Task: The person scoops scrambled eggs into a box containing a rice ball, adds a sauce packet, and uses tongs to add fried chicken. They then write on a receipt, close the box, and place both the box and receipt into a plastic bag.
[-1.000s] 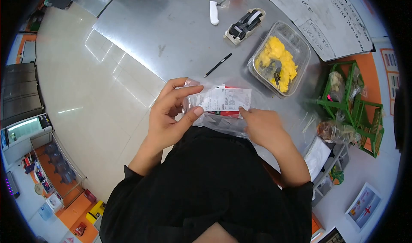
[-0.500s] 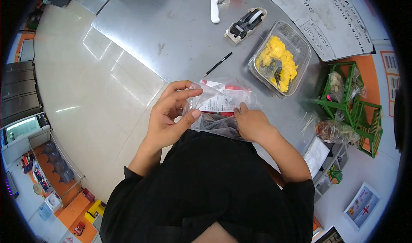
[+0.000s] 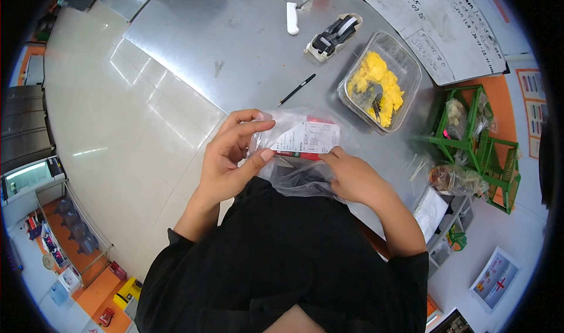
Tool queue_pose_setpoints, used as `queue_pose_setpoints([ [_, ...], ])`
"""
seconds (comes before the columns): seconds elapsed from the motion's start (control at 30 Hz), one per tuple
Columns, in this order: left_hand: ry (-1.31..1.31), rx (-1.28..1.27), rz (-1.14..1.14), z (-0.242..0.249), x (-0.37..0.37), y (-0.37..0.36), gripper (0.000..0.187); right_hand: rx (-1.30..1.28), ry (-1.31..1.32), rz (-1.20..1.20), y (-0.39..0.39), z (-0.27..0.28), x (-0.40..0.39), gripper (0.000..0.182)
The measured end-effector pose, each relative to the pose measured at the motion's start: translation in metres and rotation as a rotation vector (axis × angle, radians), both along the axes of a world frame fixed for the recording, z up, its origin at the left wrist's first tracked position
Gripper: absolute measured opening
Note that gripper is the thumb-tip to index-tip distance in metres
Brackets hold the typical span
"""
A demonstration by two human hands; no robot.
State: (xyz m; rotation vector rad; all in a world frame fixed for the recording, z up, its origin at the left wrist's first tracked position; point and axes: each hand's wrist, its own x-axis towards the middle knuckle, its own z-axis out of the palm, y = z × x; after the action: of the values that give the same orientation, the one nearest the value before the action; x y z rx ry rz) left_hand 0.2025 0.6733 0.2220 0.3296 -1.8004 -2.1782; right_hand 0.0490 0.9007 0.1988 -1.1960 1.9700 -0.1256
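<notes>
A clear plastic bag (image 3: 294, 177) lies at the table's near edge, against the black clothing. Inside or under its film is a red package with a printed white receipt (image 3: 308, 138) on top. My left hand (image 3: 238, 151) holds the bag's left side between thumb and fingers. At the package's lower right corner, my right hand (image 3: 355, 177) has its fingers closed on the bag, the fingertips partly hidden by the film. A black pen (image 3: 296, 90) rests just above the bag.
A clear tub (image 3: 382, 83) of yellow food with a utensil stands right of the pen. Behind are a tape dispenser (image 3: 333, 37), a white-handled knife (image 3: 292, 18) and a handwritten board (image 3: 435, 27). Green racks (image 3: 482, 151) hold bags at the right.
My right hand has shifted slightly right and down along the bag. The receipt and red package show more fully, and the bag's lower part bulges further right.
</notes>
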Motion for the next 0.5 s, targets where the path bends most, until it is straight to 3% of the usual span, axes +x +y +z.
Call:
queue_pose_setpoints([
  [0.1,0.03,0.013,0.02,0.0,-0.001,-0.001,0.037,-0.203,-0.054,-0.115,0.016,0.038,-0.009,0.057],
  [0.2,0.044,0.013,0.039,-0.001,0.0,-0.001,0.038,-0.515,0.259,-0.245,0.029,0.064,-0.018,0.058],
  [0.27,0.024,0.005,0.054,-0.001,-0.002,0.0,0.038,-0.5,0.597,-0.409,0.031,0.068,-0.021,0.055],
  [0.33,-0.021,-0.008,0.067,0.003,-0.007,0.002,0.039,-0.34,0.64,-0.531,0.042,0.069,-0.029,0.054],
  [0.4,-0.041,0.045,0.063,0.008,-0.009,0.005,0.04,-0.048,0.374,-0.596,0.059,0.069,-0.047,0.055],
  [0.5,0.076,-0.008,0.056,0.008,-0.01,0.005,0.041,-0.446,-0.006,-0.699,0.063,0.087,-0.045,0.056],
])
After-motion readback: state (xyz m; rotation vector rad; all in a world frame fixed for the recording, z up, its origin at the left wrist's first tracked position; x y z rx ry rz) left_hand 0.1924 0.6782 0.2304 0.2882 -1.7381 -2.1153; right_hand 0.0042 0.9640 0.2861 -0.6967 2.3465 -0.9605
